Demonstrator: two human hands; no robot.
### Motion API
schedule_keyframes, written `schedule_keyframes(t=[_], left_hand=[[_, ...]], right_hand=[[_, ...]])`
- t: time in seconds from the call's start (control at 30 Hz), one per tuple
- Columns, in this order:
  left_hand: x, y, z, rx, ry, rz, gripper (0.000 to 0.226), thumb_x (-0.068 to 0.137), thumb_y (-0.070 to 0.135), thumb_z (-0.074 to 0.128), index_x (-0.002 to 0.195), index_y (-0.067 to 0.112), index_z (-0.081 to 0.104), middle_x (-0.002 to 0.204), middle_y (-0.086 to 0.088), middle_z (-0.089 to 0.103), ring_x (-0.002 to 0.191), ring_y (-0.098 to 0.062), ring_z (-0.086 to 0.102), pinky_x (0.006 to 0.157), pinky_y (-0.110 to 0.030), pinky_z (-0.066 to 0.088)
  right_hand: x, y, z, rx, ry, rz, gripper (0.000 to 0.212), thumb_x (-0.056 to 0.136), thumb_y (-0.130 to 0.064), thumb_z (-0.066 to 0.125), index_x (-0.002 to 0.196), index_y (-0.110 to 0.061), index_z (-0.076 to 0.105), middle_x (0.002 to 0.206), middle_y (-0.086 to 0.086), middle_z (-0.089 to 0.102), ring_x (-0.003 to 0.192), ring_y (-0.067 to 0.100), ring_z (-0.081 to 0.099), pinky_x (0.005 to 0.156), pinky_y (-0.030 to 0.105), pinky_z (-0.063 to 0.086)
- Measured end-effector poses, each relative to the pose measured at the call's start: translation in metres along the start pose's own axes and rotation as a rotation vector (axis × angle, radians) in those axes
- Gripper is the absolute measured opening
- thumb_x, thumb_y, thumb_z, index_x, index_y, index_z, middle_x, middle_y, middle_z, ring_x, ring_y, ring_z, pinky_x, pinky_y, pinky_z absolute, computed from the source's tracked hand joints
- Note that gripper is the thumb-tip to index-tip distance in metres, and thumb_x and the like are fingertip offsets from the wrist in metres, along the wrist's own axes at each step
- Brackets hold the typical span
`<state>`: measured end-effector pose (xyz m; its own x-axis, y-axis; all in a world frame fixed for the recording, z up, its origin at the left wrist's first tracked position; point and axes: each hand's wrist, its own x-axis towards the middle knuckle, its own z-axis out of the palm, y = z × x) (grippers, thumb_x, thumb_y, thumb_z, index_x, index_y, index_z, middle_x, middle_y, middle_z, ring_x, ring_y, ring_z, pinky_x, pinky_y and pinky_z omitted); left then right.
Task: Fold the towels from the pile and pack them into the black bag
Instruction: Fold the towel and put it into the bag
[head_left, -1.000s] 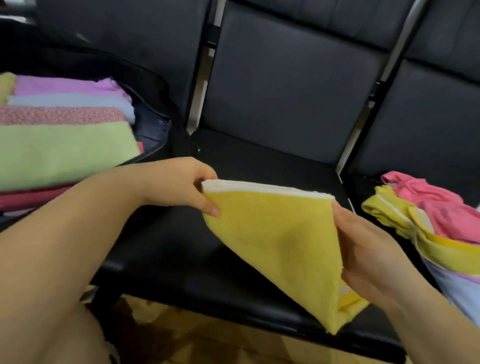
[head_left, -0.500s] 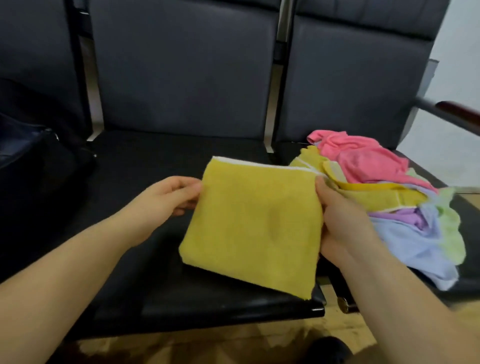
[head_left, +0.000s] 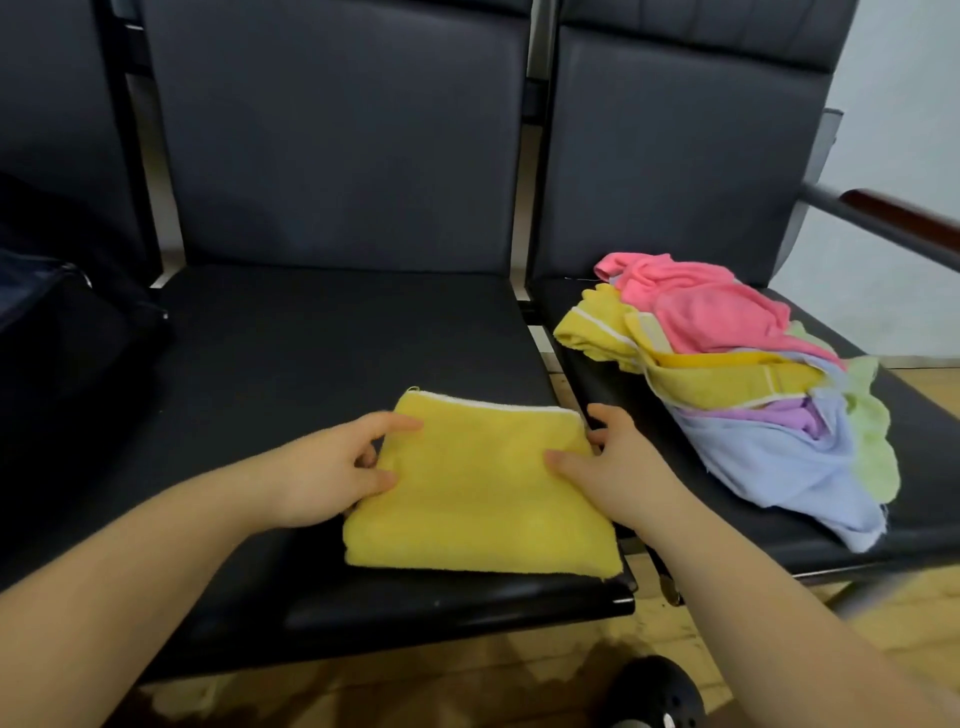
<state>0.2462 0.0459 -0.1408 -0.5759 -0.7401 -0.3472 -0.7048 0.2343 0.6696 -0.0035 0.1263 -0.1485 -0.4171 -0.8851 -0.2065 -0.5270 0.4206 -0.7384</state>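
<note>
- One folded yellow towel (head_left: 480, 493) lies flat at the near edge of the middle seat (head_left: 332, 332).
- Left hand (head_left: 332, 467) pinches its left edge; right hand (head_left: 610, 462) pinches its right edge.
- One pile (head_left: 737, 374) of loose towels sits on the right seat.
- One black bag (head_left: 57, 332) at far left.

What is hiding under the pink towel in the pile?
Under the pink towel lie yellow towels, a purple one, a light blue one and a green one. Anything deeper in the pile is covered.
</note>
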Motion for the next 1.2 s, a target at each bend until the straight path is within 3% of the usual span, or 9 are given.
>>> schedule_keyframes(t=[0.13, 0.23, 0.37, 0.5, 0.67, 0.77, 0.9, 1.0, 1.2], left_hand=[[-0.021, -0.001, -0.017, 0.109, -0.153, -0.062, 0.035, 0.097, 0.022, 0.052, 0.123, 0.045, 0.044, 0.088, 0.003, 0.052, 0.075, -0.009, 0.060, 0.069, -0.022, 0.052], [-0.027, -0.009, -0.025, 0.357, -0.017, -0.101, 0.032, 0.095, 0.028, 0.054, 0.121, 0.046, 0.047, 0.080, 0.011, 0.044, 0.072, -0.006, 0.050, 0.062, -0.017, 0.039], [-0.032, -0.024, -0.023, 0.508, 0.214, 0.080, 0.038, 0.091, 0.043, 0.054, 0.127, 0.048, 0.045, 0.115, 0.018, 0.037, 0.114, -0.007, 0.042, 0.100, -0.027, 0.038], [-0.042, -0.035, -0.022, 0.350, -0.049, 0.219, 0.060, 0.059, 0.085, 0.050, 0.114, 0.063, 0.039, 0.135, 0.035, 0.031, 0.131, 0.005, 0.030, 0.110, -0.021, 0.025], [-0.043, -0.061, -0.016, 0.256, -0.144, 0.161, 0.077, 0.079, 0.045, 0.070, 0.137, 0.055, 0.019, 0.151, 0.032, 0.007, 0.140, 0.004, 0.011, 0.112, -0.017, 0.014], [-0.043, -0.067, -0.012, 0.183, 0.077, 0.158, 0.056, 0.080, 0.048, 0.064, 0.126, 0.054, 0.033, 0.140, 0.021, 0.041, 0.122, 0.002, 0.043, 0.100, -0.017, 0.037], [-0.046, -0.062, -0.010, 0.112, 0.289, 0.151, 0.017, 0.085, 0.048, 0.057, 0.094, 0.041, 0.044, 0.086, 0.011, 0.059, 0.074, 0.012, 0.053, 0.062, -0.011, 0.040], [-0.043, -0.058, -0.016, 0.094, 0.379, 0.122, 0.016, 0.089, 0.052, 0.048, 0.089, 0.036, 0.044, 0.080, 0.006, 0.060, 0.072, 0.003, 0.058, 0.061, -0.015, 0.043], [-0.030, -0.050, -0.033, -0.044, 0.440, 0.024, 0.040, 0.083, 0.065, 0.037, 0.090, 0.028, 0.049, 0.081, 0.000, 0.061, 0.069, -0.015, 0.064, 0.067, -0.033, 0.054]], right_hand=[[-0.027, -0.010, 0.004, -0.233, 0.177, -0.427, 0.055, 0.086, -0.033, 0.066, 0.136, -0.030, 0.043, 0.123, -0.010, 0.048, 0.102, 0.006, 0.054, 0.088, 0.027, 0.046], [-0.050, -0.022, 0.012, -0.248, -0.041, -0.661, 0.033, 0.089, -0.036, 0.063, 0.121, -0.037, 0.055, 0.100, -0.019, 0.055, 0.082, 0.003, 0.053, 0.071, 0.013, 0.043], [-0.061, -0.021, 0.028, -0.453, -0.301, -0.602, 0.067, 0.074, -0.073, 0.040, 0.129, -0.037, 0.053, 0.124, -0.021, 0.050, 0.113, -0.004, 0.040, 0.100, 0.018, 0.034], [-0.059, -0.018, 0.027, -0.595, -0.313, -0.593, 0.095, 0.060, -0.085, 0.035, 0.143, -0.040, 0.034, 0.148, -0.019, 0.033, 0.137, 0.003, 0.027, 0.119, 0.032, 0.013], [-0.052, -0.014, 0.031, -0.645, -0.344, -0.562, 0.088, 0.076, -0.066, 0.059, 0.149, -0.039, 0.017, 0.157, -0.018, 0.016, 0.145, 0.003, 0.012, 0.121, 0.034, 0.003], [-0.043, -0.016, 0.033, -0.599, -0.312, -0.541, 0.081, 0.081, -0.055, 0.064, 0.148, -0.038, 0.021, 0.154, -0.016, 0.026, 0.141, 0.006, 0.025, 0.118, 0.028, 0.016], [-0.034, -0.024, 0.034, -0.514, -0.304, -0.479, 0.074, 0.080, -0.048, 0.070, 0.142, -0.041, 0.032, 0.134, -0.018, 0.045, 0.119, 0.005, 0.045, 0.093, 0.017, 0.037], [-0.026, -0.032, 0.035, -0.468, -0.301, -0.479, 0.063, 0.078, -0.043, 0.074, 0.131, -0.044, 0.040, 0.102, -0.024, 0.051, 0.094, -0.001, 0.050, 0.071, 0.009, 0.038], [0.001, -0.045, 0.037, -0.262, -0.190, -0.443, 0.030, 0.078, -0.044, 0.072, 0.099, -0.030, 0.055, 0.089, -0.011, 0.060, 0.082, 0.004, 0.057, 0.065, 0.021, 0.041]])
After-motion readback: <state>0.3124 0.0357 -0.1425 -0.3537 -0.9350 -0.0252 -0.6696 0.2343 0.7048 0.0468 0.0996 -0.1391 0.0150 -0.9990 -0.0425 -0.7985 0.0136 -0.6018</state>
